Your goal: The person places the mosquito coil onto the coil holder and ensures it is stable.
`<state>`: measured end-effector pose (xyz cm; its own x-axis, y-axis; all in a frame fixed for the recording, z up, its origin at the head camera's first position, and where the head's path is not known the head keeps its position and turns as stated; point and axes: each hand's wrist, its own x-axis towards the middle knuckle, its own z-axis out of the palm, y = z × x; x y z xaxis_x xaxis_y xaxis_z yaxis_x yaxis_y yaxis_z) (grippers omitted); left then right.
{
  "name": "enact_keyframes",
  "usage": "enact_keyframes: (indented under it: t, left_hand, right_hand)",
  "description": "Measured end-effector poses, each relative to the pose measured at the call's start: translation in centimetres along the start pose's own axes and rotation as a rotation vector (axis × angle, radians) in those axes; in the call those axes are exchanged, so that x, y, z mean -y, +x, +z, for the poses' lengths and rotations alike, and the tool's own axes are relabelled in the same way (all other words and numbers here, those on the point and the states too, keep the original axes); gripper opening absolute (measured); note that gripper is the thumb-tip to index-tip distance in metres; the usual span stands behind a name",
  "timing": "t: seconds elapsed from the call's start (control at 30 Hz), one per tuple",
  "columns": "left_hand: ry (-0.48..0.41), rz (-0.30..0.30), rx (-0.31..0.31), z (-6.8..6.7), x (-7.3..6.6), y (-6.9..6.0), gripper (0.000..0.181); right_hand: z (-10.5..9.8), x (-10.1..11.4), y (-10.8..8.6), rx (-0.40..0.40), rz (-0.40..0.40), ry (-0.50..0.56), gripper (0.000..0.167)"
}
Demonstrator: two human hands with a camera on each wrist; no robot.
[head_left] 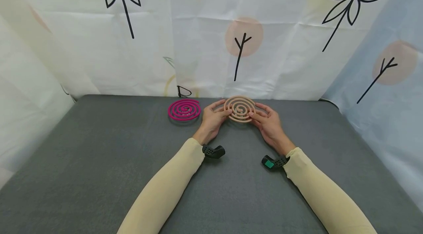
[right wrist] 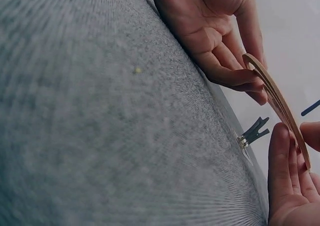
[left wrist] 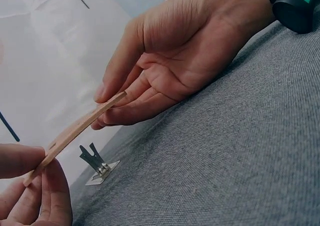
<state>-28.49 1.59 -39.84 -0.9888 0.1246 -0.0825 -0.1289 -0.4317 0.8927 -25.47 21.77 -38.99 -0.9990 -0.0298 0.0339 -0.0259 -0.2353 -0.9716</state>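
Observation:
A tan spiral mosquito coil (head_left: 240, 120) is held between the two hands near the far side of the table. The left hand (head_left: 212, 119) pinches its left rim, thumb above and fingers below. On the opposite rim the right hand (head_left: 270, 126) has the same kind of pinch. Seen nearly edge-on in the left wrist view, the coil (left wrist: 75, 128) is tilted and off the cloth. Beyond and below it stands a small pronged metal stand (left wrist: 97, 161), also visible in the right wrist view, the stand (right wrist: 252, 134) apart from the coil.
Left of the hands, a pink spiral coil (head_left: 184, 118) sits slightly above the grey table cloth (head_left: 99, 160). Behind the table's far edge hangs a white patterned curtain (head_left: 205, 43), with further curtain panels at both sides.

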Motion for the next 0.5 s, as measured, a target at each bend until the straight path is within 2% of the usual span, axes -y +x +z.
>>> enact_keyframes:
  t: [0.5]
  left_hand:
    - [0.073, 0.014, -0.023, 0.05, 0.03, -0.11, 0.057]
  right_hand:
    - [-0.20, -0.30, -0.02, 0.013, -0.033, -0.008, 0.058]
